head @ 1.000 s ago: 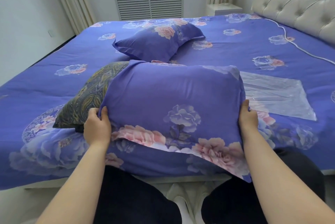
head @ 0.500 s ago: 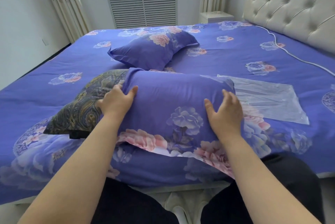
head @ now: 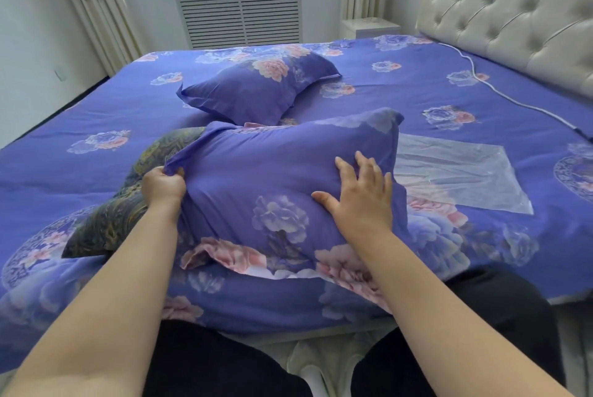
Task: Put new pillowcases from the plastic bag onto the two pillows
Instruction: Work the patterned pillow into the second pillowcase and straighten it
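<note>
On the bed (head: 96,114): near pillow (head: 276,178)
Left hand (head: 162,184): grips pillowcase edge, nine o'clock
Right hand (head: 361,200): fingers spread, flat, three o'clock

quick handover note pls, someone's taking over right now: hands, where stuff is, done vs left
Left hand pinches the near pillowcase's left edge. Right hand lies flat on it, fingers spread.
Dark patterned pillow sticks out at the left of that case. Far pillow, already cased, lies mid-bed. Plastic bag lies flat at the right and looks empty.
Left: work the near pillow fully inside.
</note>
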